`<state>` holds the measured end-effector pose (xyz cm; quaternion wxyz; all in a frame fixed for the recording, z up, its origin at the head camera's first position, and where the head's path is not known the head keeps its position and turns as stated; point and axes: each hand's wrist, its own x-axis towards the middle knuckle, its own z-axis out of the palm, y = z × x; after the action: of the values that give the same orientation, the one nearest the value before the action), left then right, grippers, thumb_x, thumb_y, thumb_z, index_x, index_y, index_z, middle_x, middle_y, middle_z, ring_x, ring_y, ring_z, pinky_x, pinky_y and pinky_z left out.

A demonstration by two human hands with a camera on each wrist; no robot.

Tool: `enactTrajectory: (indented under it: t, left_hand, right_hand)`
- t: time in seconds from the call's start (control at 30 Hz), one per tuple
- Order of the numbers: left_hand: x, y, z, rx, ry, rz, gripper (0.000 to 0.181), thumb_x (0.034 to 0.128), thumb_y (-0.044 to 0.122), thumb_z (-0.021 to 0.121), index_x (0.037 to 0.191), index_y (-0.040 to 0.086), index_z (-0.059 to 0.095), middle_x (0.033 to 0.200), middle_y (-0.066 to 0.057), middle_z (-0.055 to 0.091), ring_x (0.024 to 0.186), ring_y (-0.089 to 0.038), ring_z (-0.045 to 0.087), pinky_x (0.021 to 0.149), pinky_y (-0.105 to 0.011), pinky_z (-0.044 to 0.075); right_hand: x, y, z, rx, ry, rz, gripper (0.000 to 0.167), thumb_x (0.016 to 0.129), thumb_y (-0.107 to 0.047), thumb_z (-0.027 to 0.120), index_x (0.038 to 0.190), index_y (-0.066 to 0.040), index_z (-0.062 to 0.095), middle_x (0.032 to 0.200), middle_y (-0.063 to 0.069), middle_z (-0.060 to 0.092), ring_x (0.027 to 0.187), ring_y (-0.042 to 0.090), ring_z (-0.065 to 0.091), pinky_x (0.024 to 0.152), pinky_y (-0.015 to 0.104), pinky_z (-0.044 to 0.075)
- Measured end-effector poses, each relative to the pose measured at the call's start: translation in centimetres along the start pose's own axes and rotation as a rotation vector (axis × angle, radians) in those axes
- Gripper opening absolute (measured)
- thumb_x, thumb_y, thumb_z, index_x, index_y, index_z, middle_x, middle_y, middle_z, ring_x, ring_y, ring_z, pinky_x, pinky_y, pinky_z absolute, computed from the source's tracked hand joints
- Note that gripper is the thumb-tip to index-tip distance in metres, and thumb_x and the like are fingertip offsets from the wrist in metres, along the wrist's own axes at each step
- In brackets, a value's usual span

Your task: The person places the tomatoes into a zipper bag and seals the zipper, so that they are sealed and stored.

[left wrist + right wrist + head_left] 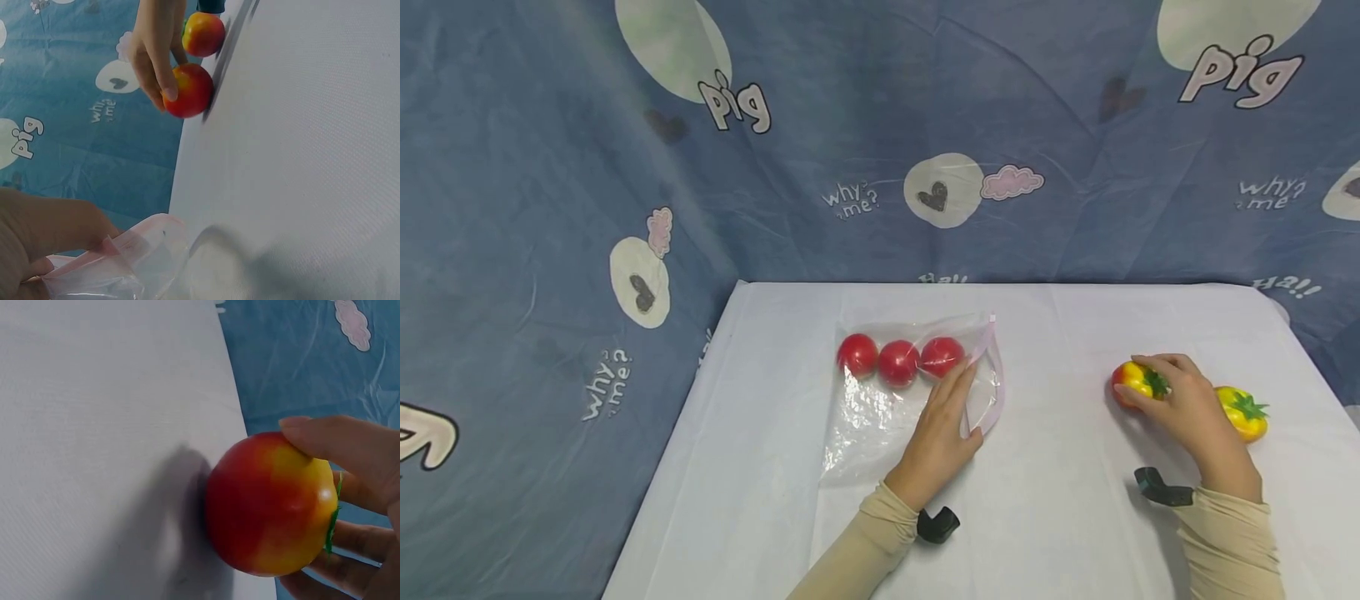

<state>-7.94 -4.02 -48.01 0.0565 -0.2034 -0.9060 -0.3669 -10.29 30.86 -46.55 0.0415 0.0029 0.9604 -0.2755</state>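
A clear zip bag (868, 433) with a pink-edged mouth lies flat, holding three round red fruits (898, 363) in a row. My left hand (934, 442) is at the bag's mouth, its fingers fairly straight and the thumb spread apart; in the left wrist view, the pink edge (165, 219) runs by its fingers. On the right, my right hand (1187, 408) grips a red-and-yellow tomato-like fruit (269, 506) with a green leafy top, thumb on one side and fingers on the other. Beside that hand sits a second yellow-and-red fruit (1243, 414), partly hidden.
A white cloth covers the table (1052, 500). Blue printed fabric (820, 108) hangs behind it and along the left side. Black wrist mounts show at the left wrist (938, 526) and the right wrist (1161, 487).
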Motion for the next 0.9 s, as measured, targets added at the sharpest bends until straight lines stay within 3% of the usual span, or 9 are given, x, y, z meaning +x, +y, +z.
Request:
enactTrajectory:
  t: [0.17,0.37,0.67,0.9]
  left_hand:
    - [0.01,-0.03,0.00,0.001,-0.002,-0.002,0.097,0.0805,0.001,0.082,0.162,0.012,0.031,0.168,-0.004,0.034,0.154,-0.024,0.037,0.124,-0.039,0.039]
    - [-0.06,-0.13,0.07,0.002,-0.009,-0.013,0.096,0.0805,0.000,0.081,0.162,0.012,0.032,0.168,-0.005,0.035,0.154,-0.024,0.037,0.124,-0.040,0.039]
    - [-0.05,-0.06,0.09,0.004,-0.004,-0.009,0.096,0.0799,0.000,0.082,0.162,0.011,0.033,0.167,-0.006,0.036,0.154,-0.024,0.038,0.124,-0.040,0.039]
    - [0.04,-0.05,0.21,0.007,-0.004,-0.012,0.095,0.0802,0.001,0.082,0.161,0.011,0.033,0.167,-0.005,0.036,0.153,-0.024,0.038,0.124,-0.040,0.039]
  right_hand:
    - [-0.25,0.15,-0.24,-0.001,0.009,-0.002,0.072,0.091,-0.045,0.076,0.141,0.001,0.052,0.143,0.036,0.042,0.126,0.057,0.042,0.101,0.081,0.037]
    - [-0.33,0.39,-0.61,-0.038,-0.034,0.002,0.078,0.091,-0.047,0.075,0.147,0.001,0.050,0.140,0.036,0.040,0.121,0.055,0.044,0.100,0.081,0.039]
    - [-0.17,0.02,-0.10,0.022,0.049,-0.041,0.066,0.094,-0.044,0.073,0.138,0.002,0.053,0.142,0.034,0.049,0.123,0.054,0.049,0.099,0.077,0.043]
    - [-0.26,0.21,-0.32,-0.014,0.018,-0.026,0.069,0.096,-0.048,0.069,0.145,-0.001,0.053,0.142,0.034,0.045,0.124,0.056,0.045,0.099,0.080,0.041]
